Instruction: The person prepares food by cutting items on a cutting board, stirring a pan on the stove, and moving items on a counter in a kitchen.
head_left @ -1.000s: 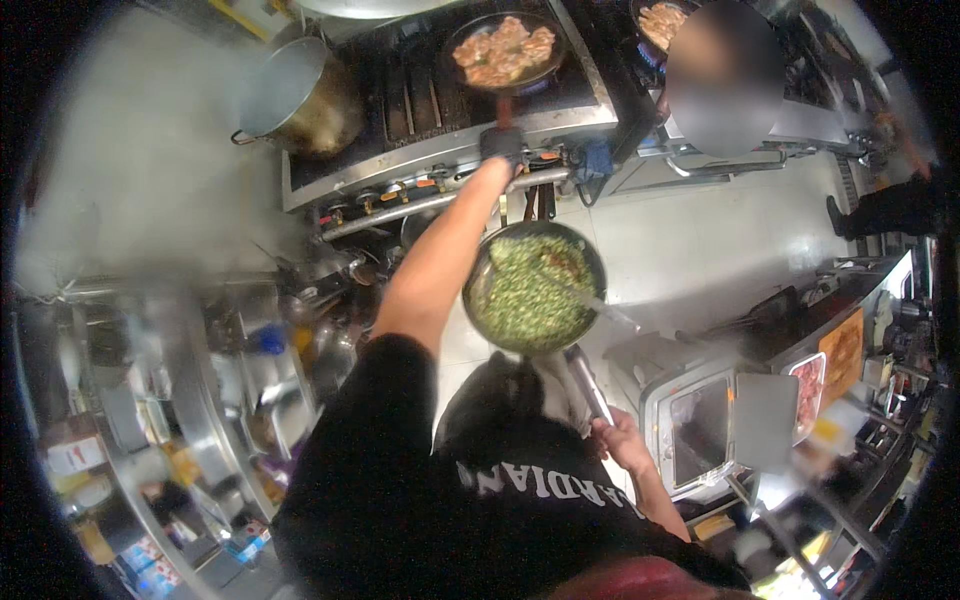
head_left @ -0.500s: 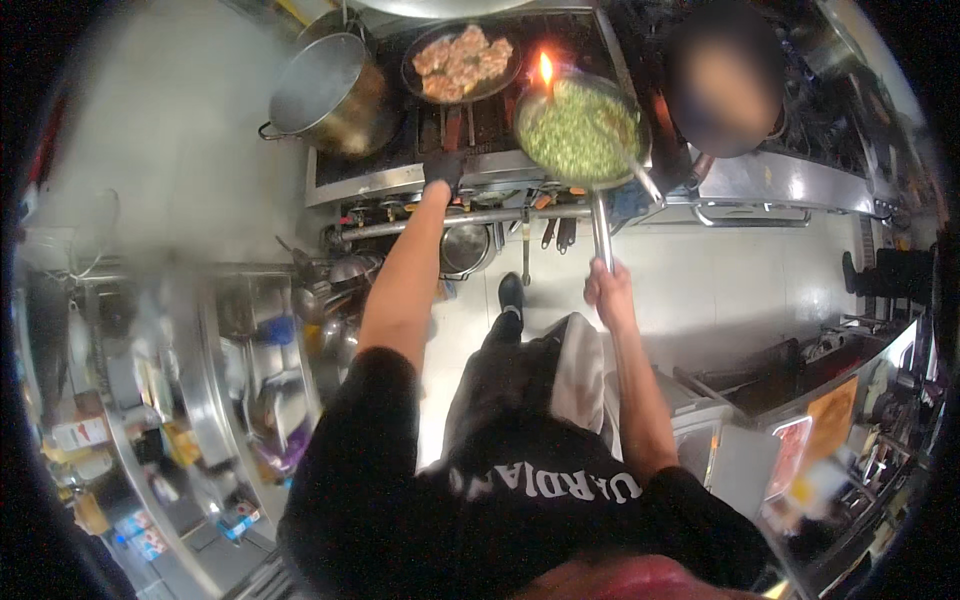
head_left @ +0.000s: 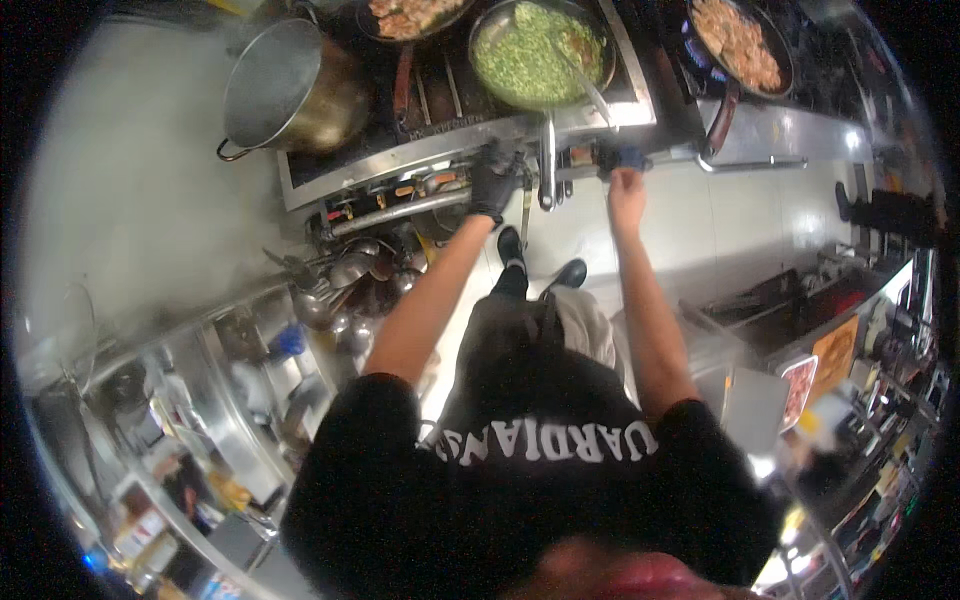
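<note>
My left hand (head_left: pixel 493 182), in a black glove, is at the stove's front by the control knobs (head_left: pixel 405 190); its fingers blend into the dark parts there. My bare right hand (head_left: pixel 627 190) has its fingers closed at the lower edge of a blue cloth (head_left: pixel 628 157) by the front rail. Between and beyond my hands, a frying pan of chunky green food (head_left: pixel 530 62) sits on the stove. A spoon (head_left: pixel 590 92) rests in it with its handle over the rim. The pan's metal handle (head_left: pixel 547 165) points toward me, held by neither hand.
A tall steaming pot (head_left: pixel 325 105) stands at the left. Pans of meat pieces are at the back left (head_left: pixel 410 15) and right (head_left: pixel 742 50), with blue flame (head_left: pixel 700 55) under the right one. Ladles and bowls (head_left: pixel 350 270) hang at lower left. Another person's dark-clothed leg (head_left: pixel 890 213) shows at right.
My right hand has let go of the green-food pan's handle and moved to the blue cloth. My left hand has moved right and down to the stove front. The orange flame no longer shows.
</note>
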Motion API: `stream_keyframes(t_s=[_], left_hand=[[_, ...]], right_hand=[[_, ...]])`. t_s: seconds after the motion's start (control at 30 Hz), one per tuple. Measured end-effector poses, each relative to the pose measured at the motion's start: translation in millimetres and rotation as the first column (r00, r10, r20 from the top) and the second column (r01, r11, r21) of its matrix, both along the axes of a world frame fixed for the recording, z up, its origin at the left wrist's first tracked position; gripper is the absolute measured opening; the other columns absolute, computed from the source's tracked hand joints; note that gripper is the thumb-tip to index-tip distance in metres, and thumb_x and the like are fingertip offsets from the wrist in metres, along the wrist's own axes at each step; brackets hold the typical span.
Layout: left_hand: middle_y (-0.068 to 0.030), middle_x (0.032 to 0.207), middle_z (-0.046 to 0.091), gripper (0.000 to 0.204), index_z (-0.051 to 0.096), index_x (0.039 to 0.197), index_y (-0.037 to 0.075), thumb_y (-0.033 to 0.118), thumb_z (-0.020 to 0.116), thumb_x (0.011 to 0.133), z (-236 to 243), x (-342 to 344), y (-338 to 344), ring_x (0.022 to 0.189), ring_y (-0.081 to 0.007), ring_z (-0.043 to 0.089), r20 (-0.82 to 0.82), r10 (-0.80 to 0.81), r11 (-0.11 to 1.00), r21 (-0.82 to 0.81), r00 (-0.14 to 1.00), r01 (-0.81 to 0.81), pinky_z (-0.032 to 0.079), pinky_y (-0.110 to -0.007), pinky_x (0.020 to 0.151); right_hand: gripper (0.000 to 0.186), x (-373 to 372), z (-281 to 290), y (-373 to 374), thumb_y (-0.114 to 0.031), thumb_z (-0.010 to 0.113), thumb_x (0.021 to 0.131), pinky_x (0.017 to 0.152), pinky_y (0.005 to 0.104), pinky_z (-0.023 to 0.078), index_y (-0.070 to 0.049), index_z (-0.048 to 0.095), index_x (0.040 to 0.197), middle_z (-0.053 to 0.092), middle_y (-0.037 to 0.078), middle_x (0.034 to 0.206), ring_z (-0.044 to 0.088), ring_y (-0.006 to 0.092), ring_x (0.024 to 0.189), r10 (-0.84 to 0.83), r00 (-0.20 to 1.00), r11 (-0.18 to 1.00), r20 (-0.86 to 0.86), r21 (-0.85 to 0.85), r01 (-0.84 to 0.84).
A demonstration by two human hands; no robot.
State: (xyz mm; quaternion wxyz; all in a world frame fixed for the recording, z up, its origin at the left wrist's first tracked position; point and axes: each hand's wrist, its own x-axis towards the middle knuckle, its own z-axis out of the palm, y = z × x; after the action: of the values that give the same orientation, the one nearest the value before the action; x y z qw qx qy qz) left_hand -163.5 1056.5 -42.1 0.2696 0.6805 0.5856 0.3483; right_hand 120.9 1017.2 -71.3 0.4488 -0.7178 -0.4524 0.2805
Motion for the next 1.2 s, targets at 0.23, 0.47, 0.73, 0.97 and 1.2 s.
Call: stream_keyframes(t_s=[0.23, 0.47, 0.73, 0.97, 1.2], left_hand=[[-0.0039, 0.068, 0.064, 0.033, 0.066, 0.11, 0.006, 0.037, 0.066, 0.098, 36.7, 63.4, -25.1, 0.056, -0.0127, 0.061, 0.497, 0.359, 0.645, -0.744, 0.79, 0.175, 0.048, -0.03, 0.05], [-0.0006, 0.056, 0.056, 0.036, 0.069, 0.08, 0.01, 0.043, 0.068, 0.096, -13.4, -25.7, -31.8, 0.041, -0.0107, 0.048, 0.297, 0.232, 0.84, -0.541, 0.926, -0.037, 0.036, -0.03, 0.04], [-0.0003, 0.053, 0.052, 0.043, 0.065, 0.073, 0.01, 0.045, 0.064, 0.098, 25.2, 51.0, -24.6, 0.041, -0.0119, 0.047, 0.317, 0.352, 0.724, -0.688, 0.881, -0.042, 0.035, -0.032, 0.041], [-0.0012, 0.053, 0.051, 0.049, 0.067, 0.081, 0.01, 0.052, 0.054, 0.101, -8.6, 78.9, -52.0, 0.041, -0.0147, 0.048, 0.436, 0.384, 0.67, -0.738, 0.814, 0.079, 0.038, -0.037, 0.042], [-0.0125, 0.058, 0.058, 0.037, 0.07, 0.109, 0.006, 0.041, 0.062, 0.098, -30.9, 93.0, -30.3, 0.052, -0.0281, 0.057, 0.21, 0.117, 0.836, -0.549, 0.971, 0.018, 0.044, -0.043, 0.053]], right_hand=[[0.035, -9.5, 60.1, 71.2, -0.035, 0.064, 0.1, 0.06, 0.0284, 0.049, -0.001, 0.066, 0.11, 0.064, 0.006, 0.085, 0.061, 0.0159, 0.071, -0.153, 0.709, 0.985, -0.688, -0.161, 0.056], [0.041, -35.6, 126.1, 80.1, -0.043, 0.062, 0.1, 0.063, 0.0295, 0.048, -0.003, 0.062, 0.11, 0.055, 0.001, 0.08, 0.054, 0.0128, 0.069, 0.223, 0.791, 0.818, -0.57, -0.332, -0.47], [0.034, -20.4, 112.8, 77.8, -0.034, 0.048, 0.107, 0.048, 0.0278, 0.036, -0.001, 0.056, 0.113, 0.048, 0.0, 0.069, 0.044, 0.0119, 0.055, 0.194, 0.707, 0.883, -0.68, -0.193, -0.428], [0.038, -4.6, 144.8, 55.4, -0.031, 0.053, 0.103, 0.053, 0.0308, 0.042, 0.001, 0.071, 0.095, 0.06, 0.003, 0.069, 0.055, 0.0122, 0.061, 0.042, 0.562, 0.9, -0.826, -0.214, -0.381], [0.035, 14.9, 119.9, 4.2, -0.027, 0.05, 0.102, 0.071, 0.0534, 0.05, 0.002, 0.067, 0.095, 0.066, 0.028, 0.083, 0.064, 0.048, 0.081, 0.157, 0.925, 0.978, 0.346, -0.182, -0.098]])
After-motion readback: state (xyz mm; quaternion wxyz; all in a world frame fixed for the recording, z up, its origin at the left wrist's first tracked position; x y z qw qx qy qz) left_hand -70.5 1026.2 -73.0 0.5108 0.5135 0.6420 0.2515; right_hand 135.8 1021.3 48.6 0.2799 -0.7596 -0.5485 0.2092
